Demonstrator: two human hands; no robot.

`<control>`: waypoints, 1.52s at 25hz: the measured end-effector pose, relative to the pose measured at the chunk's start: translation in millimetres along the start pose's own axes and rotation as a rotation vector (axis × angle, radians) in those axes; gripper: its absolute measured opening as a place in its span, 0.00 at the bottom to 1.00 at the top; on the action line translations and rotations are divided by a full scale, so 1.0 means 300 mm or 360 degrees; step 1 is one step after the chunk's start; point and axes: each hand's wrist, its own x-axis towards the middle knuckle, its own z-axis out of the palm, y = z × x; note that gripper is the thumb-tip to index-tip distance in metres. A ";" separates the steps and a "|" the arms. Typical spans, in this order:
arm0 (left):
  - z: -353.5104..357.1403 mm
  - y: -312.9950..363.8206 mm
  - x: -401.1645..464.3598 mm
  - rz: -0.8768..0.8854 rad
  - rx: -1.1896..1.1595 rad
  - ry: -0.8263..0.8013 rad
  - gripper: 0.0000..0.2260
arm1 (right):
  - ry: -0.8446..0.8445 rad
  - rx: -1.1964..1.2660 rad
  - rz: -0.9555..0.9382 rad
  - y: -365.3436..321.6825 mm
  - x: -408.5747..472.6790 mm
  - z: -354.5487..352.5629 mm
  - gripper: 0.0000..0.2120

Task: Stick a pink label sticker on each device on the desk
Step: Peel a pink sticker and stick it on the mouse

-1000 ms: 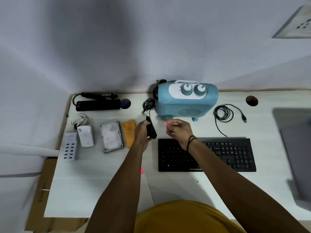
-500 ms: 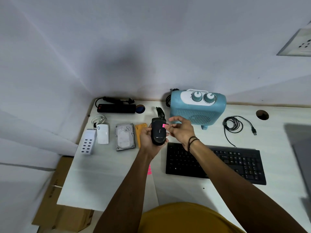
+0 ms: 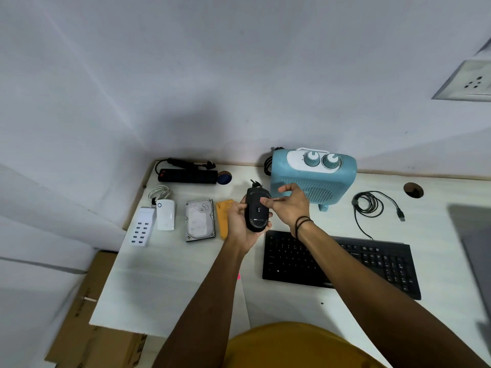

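1. Left hand (image 3: pixel 243 224) grips a black mouse (image 3: pixel 256 211), lifted off the desk (image 3: pixel 164 282), underside facing up; thumb on the left edge, fingers curled round the right edge. Mouse cable (image 3: pixel 255 183) runs off the far end

2. Right hand (image 3: pixel 291 207) reaches in from the right. Fingers are fairly straight; fingertip (image 3: pixel 265 201) presses a small pink label sticker (image 3: pixel 262 200) onto the mouse's far-right area. Thumb is raised apart, above the fingers. Wrist carries black bands (image 3: pixel 303 224)

3. A 2nd bit of pink (image 3: pixel 238 275) shows on the desk just right of the left forearm, mostly hidden; cannot tell what it is

4. Devices on the desk, left to right:
- white multi-port USB charger (image 3: pixel 141 226), near-left
- white adapter (image 3: pixel 165 214) w/ coiled white cable (image 3: pixel 159 193) just beyond it
- bare hard drive (image 3: pixel 199 220)
- orange flat item (image 3: pixel 223 217), partly behind the left hand
- black power strip (image 3: pixel 187 176) along the far edge
- blue fan heater (image 3: pixel 314 179) w/ two knobs, far centre, behind the right hand
- black keyboard (image 3: pixel 340 264), near-right, under the right forearm; its coiled cable (image 3: pixel 368 204) w/ USB plug lies to the right of the heater

5. No pink label is visible on any of these devices in this view

6. Cardboard box (image 3: pixel 79 328) sits below the desk's left edge. Wall socket (image 3: pixel 470 82) far right
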 end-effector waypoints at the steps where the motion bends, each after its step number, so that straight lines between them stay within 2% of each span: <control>1: -0.001 0.003 -0.002 0.0017 0.0013 -0.0009 0.19 | 0.0013 -0.0061 0.0009 0.002 0.005 -0.001 0.23; 5: -0.002 0.010 -0.012 0.0105 0.0293 -0.0040 0.17 | -0.0217 0.0060 0.0051 0.039 0.032 0.007 0.18; 9: -0.023 0.006 -0.008 0.0335 0.0600 0.0000 0.12 | -0.0375 0.0196 0.0126 0.080 0.049 0.020 0.12; 14: -0.042 0.022 -0.010 0.0257 0.0628 0.0004 0.08 | -0.0553 0.0405 0.0289 0.074 0.053 0.018 0.03; 17: -0.042 0.030 -0.011 0.0175 0.0559 -0.0071 0.14 | -0.0612 0.0577 0.0616 0.074 0.067 0.032 0.08; 19: -0.044 0.038 -0.010 0.0162 0.0735 -0.0127 0.19 | -0.0668 0.0635 0.0863 0.089 0.095 0.043 0.19; 22: -0.063 0.052 0.006 0.0213 0.1384 -0.0101 0.19 | -0.0869 0.0744 0.0986 0.114 0.154 0.062 0.31; 24: -0.103 0.050 0.033 0.0354 0.1879 -0.0160 0.20 | -0.0949 0.0703 0.0979 0.112 0.189 0.077 0.32; 26: -0.151 0.044 0.055 0.0446 0.2213 -0.0278 0.21 | -0.0932 0.0637 0.0955 0.106 0.227 0.102 0.27; 29: -0.193 0.041 0.080 0.0343 0.2286 -0.0227 0.18 | -0.0850 0.0682 0.0990 0.100 0.274 0.144 0.16; 31: -0.218 0.031 0.114 0.0269 0.2356 -0.0152 0.19 | -0.0775 0.0500 0.0960 0.101 0.308 0.178 0.13; 35: -0.228 0.002 0.183 0.0216 0.2514 0.0215 0.27 | -0.0556 0.0082 0.0646 0.154 0.403 0.270 0.08; 38: -0.209 -0.034 0.229 0.0259 0.2575 0.0453 0.26 | -0.0365 -0.0201 0.0538 0.228 0.476 0.339 0.08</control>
